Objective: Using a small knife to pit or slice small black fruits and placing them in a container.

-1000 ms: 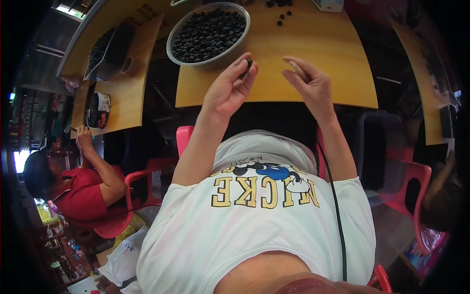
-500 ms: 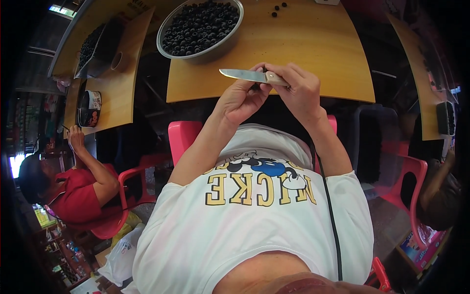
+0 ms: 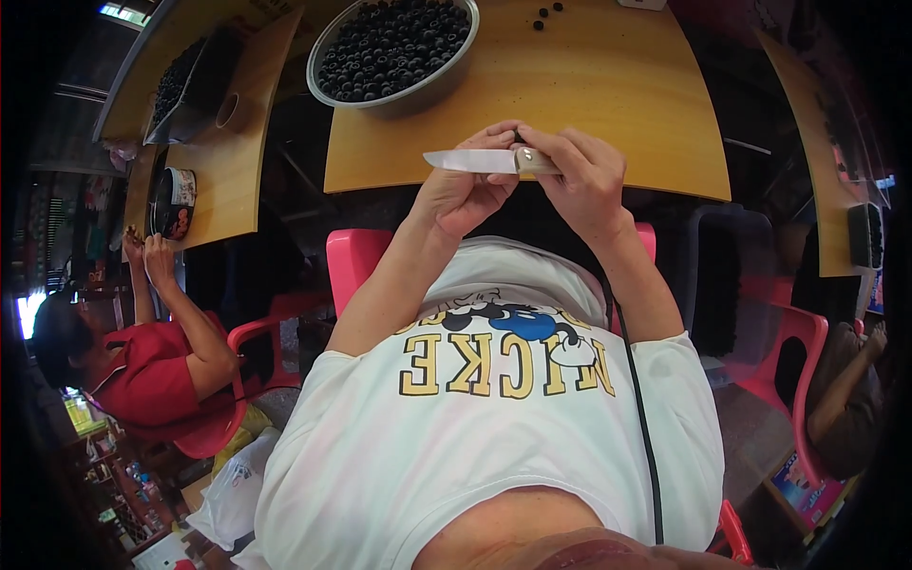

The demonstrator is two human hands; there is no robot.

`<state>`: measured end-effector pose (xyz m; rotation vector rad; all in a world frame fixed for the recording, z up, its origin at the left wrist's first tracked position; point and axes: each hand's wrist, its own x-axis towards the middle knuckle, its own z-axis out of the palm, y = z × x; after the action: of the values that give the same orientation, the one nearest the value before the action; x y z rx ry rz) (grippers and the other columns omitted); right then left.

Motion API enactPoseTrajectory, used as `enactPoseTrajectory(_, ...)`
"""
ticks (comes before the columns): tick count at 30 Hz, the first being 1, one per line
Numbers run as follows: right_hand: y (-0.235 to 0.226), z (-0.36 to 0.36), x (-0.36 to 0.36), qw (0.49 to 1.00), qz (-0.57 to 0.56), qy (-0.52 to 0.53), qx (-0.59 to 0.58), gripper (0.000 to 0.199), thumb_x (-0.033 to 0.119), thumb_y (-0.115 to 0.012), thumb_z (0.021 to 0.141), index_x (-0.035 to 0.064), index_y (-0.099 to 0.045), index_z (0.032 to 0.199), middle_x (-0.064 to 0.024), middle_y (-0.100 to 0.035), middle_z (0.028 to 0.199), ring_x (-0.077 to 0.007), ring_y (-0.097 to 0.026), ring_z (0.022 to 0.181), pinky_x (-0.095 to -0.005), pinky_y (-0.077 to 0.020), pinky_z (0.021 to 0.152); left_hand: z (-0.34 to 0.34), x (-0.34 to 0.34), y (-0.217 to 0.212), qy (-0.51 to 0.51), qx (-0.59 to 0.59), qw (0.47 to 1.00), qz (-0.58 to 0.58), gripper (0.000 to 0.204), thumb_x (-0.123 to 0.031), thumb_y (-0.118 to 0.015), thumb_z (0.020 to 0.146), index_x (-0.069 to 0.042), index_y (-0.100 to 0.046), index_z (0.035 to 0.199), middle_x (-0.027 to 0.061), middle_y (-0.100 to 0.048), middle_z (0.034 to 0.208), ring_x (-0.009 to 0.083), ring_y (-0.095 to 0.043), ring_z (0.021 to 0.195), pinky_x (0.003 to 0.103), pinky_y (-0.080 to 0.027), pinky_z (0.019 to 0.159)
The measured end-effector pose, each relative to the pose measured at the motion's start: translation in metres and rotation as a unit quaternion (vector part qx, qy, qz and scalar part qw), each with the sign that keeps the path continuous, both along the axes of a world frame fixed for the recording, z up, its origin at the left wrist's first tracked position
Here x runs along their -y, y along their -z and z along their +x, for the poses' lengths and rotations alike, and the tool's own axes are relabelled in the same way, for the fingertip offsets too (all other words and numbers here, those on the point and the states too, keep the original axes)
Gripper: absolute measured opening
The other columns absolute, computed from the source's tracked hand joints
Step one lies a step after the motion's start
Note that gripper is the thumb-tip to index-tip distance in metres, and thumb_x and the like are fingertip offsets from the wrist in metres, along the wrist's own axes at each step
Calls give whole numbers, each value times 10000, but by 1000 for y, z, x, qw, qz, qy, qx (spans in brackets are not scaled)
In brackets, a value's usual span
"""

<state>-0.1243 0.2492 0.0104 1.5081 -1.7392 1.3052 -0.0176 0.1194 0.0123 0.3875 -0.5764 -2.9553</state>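
My right hand is closed round the pale handle of a small knife. Its blade points left, in front of the fingers of my left hand. Between my two hands' fingertips shows a bit of a small dark round piece, pinched by my left hand; most of it is hidden by fingers. Both hands are just above the near edge of the wooden table. Beyond them to the left stands a large grey bowl heaped with small black round pieces, many showing a hollow or ring.
Several loose dark pieces lie at the table's far side. On the left, a person in red works at another table with a tub and a black container. Another person's arm shows at right. A clear bin stands right of me.
The knife's blade has dropped slightly toward me and turned its flat face upward. My hands have barely shifted. The person in red has brought both hands up together.
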Motion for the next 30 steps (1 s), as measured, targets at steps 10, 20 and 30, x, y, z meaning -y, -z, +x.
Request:
enactPoseTrajectory(10, -18, 7, -3, 998, 66, -9, 4, 239, 198, -721, 799, 77, -673, 999, -58, -585, 682, -206, -579, 569, -304, -446, 507, 7, 24, 0, -64, -56, 993, -79, 189, -54, -568, 925, 13, -513, 1092, 145, -603, 992, 86, -567, 713, 166, -434, 521)
enactPoseTrajectory(20, -13, 5, 0, 996, 88, 14, 0, 259, 252, -708, 816, 73, -678, 1001, -53, -586, 678, -205, -575, 563, -303, -443, 508, 14, 26, 2, -55, -78, 991, -95, 244, -63, -612, 894, 11, -501, 1098, 143, -586, 1010, 116, -537, 732, 182, -441, 556)
enactPoseTrajectory(30, -12, 4, -1, 995, 96, 21, -2, 256, 246, -710, 815, 70, -686, 999, -45, -587, 669, -194, -572, 552, -301, -440, 505, 17, 29, 9, -48, -108, 990, -81, 98, -51, -586, 912, -20, -559, 1001, 132, -588, 1004, 112, -524, 780, 182, -444, 568)
